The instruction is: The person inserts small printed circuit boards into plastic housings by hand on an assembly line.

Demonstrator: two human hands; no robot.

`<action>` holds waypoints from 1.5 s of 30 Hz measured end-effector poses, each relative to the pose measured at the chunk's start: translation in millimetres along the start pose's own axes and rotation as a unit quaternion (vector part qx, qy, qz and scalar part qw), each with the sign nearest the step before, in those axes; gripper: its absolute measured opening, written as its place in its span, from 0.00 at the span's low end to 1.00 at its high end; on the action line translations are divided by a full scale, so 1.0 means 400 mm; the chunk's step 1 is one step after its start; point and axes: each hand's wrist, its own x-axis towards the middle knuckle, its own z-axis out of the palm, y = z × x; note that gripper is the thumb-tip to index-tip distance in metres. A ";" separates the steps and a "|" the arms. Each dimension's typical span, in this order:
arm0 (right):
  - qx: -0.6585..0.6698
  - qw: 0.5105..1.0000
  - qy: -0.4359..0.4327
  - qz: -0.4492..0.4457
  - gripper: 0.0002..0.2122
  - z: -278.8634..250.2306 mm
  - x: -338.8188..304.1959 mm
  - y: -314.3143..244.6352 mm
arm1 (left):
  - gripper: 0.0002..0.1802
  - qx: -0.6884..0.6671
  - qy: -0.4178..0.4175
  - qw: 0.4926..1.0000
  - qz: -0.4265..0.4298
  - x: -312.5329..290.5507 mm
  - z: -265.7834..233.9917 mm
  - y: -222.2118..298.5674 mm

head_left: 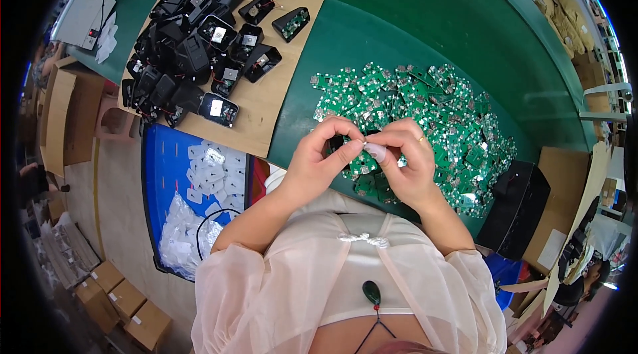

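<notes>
My left hand and my right hand meet in front of me, thumbs and forefingers pinched together. What sits between the fingertips is too small and covered to name. A dark piece shows partly behind the left fingers; whether it is held I cannot tell. A pale wrap covers a right fingertip, and a ring is on that hand. Just beyond both hands spreads a heap of green circuit boards. Black plastic housings, some with boards or wires inside, pile up at the far left.
Cardboard lies under the housings on the green table. At lower left, a blue tray holds translucent pieces and plastic bags. A black box stands right of the boards. Cartons sit on the floor.
</notes>
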 end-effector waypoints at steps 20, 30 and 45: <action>-0.111 0.984 -0.015 -0.141 0.14 -0.008 0.005 -0.015 | 0.16 0.241 0.134 0.941 0.195 -0.016 0.033 0.047; -0.166 0.968 -0.007 -0.188 0.16 -0.003 -0.008 -0.026 | 0.15 0.235 0.137 0.940 0.206 -0.021 0.037 0.044; -0.141 0.974 0.005 -0.177 0.16 -0.001 -0.010 -0.022 | 0.15 0.249 0.147 0.929 0.229 -0.015 0.040 0.047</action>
